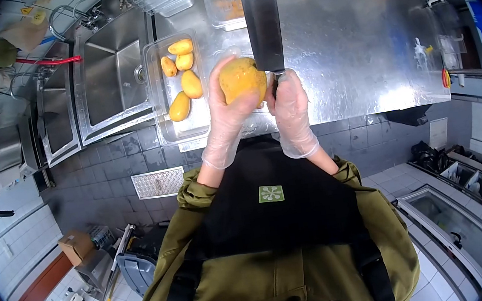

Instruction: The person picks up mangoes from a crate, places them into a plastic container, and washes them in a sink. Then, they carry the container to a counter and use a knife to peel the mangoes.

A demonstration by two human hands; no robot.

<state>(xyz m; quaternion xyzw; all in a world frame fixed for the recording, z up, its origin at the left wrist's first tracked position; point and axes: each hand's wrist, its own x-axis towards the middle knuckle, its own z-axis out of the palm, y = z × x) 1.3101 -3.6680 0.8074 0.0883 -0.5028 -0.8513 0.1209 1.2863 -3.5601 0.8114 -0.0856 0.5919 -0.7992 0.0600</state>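
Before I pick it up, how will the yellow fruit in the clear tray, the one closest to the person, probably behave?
The closest yellow fruit will probably keep its shape, since its outline looks full. It may roll when pushed, because it is rounded and lies loose in the clear tray. Its smooth-looking skin could also feel slippery.

Counter (354, 46) lies open beyond the right hand (290, 97); tray (188, 133) blocks left.
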